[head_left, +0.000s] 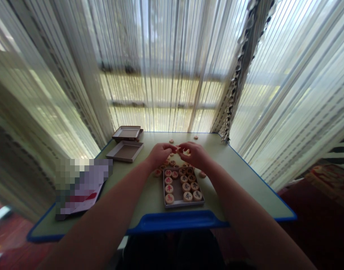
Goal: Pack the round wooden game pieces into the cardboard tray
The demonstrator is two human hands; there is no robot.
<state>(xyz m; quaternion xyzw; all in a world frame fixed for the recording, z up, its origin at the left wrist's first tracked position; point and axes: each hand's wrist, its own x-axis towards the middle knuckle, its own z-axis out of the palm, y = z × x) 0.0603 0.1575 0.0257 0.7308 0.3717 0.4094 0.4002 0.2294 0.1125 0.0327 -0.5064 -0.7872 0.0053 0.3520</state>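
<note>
Red-marked discs line the box front to back, faces up.

The blue-edged green table carries shallow boxes and loose round pieces.

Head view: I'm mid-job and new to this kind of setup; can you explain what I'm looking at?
There's no machine: these are a person's bare hands, seen by a camera worn on the head, looking forward and down. The left hand and right hand meet over a green table; a small pale piece seems to be between their fingertips, though whose grip is unclear. Nearer the camera, a shallow box holds round pieces with red or black characters. Loose pieces lie around it; two other trays sit left.
</note>
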